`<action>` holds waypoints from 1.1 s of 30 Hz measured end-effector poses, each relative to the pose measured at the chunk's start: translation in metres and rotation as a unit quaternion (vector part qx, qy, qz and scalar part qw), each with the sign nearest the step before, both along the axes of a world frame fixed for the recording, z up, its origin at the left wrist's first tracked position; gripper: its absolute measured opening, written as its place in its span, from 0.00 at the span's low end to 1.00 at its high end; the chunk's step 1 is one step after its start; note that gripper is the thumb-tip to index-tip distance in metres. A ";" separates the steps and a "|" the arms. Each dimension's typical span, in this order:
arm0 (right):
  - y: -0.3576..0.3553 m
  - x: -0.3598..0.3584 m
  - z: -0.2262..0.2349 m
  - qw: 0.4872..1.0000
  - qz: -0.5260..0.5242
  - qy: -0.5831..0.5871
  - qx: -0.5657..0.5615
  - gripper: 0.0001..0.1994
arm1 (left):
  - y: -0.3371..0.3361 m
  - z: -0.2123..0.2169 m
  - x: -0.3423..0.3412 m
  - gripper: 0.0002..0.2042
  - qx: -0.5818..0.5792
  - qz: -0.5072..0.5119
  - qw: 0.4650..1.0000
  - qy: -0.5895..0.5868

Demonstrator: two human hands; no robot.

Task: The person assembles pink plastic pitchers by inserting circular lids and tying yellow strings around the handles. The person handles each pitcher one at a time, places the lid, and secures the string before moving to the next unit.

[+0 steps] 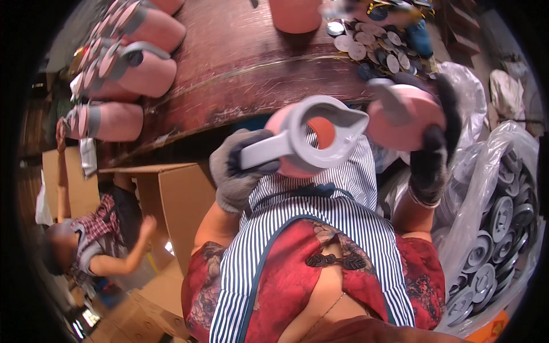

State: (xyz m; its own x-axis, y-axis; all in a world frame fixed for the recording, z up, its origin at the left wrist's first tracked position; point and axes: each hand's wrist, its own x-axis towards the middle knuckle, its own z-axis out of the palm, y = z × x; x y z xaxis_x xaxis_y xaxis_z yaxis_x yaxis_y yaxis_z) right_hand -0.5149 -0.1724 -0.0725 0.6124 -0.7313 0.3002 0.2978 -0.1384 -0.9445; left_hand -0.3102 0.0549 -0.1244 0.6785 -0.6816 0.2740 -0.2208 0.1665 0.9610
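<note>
My left hand (235, 168), in a grey and dark work glove, is closed round the grey handle of a pink jug (280, 120). The jug tilts so its open grey collar and spout face up; an orange patch and a striped patch show inside the mouth. To the right of the spout, my right hand (432, 154), gloved in black, grips a round pink lid (409, 123) by its edge. A grey lever sticks up from this lid. Lid and jug mouth are apart.
Several lidded pink jugs (146, 71) line the dark red table (229, 57) at left. Another pink jug (294, 14) stands at the back, near loose discs (372, 43). Right is a plastic bag (486, 166) of grey parts (483, 280); left, a cardboard box (183, 197) and another person (108, 240).
</note>
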 end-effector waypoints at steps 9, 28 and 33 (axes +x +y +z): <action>0.005 0.085 0.002 0.878 0.305 0.105 -0.354 0.35 | 0.033 -0.014 0.012 0.22 0.059 -0.040 0.996 0.049; 0.012 0.105 0.030 0.596 0.303 0.217 -0.711 0.45 | 0.016 -0.033 0.054 0.19 0.086 -0.160 0.976 0.117; 0.004 0.114 -0.019 0.782 0.286 0.160 -0.531 0.29 | 0.004 -0.024 0.026 0.18 0.108 -0.043 0.992 0.042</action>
State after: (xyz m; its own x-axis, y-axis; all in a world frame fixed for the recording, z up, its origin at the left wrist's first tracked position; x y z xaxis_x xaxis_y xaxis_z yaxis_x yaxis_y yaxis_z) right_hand -0.4006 -0.1680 -0.0919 0.9158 0.2467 0.3169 0.3698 -0.8256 -0.4261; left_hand -0.2847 0.0588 -0.1487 0.6291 -0.7750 0.0602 -0.1327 -0.0308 0.9907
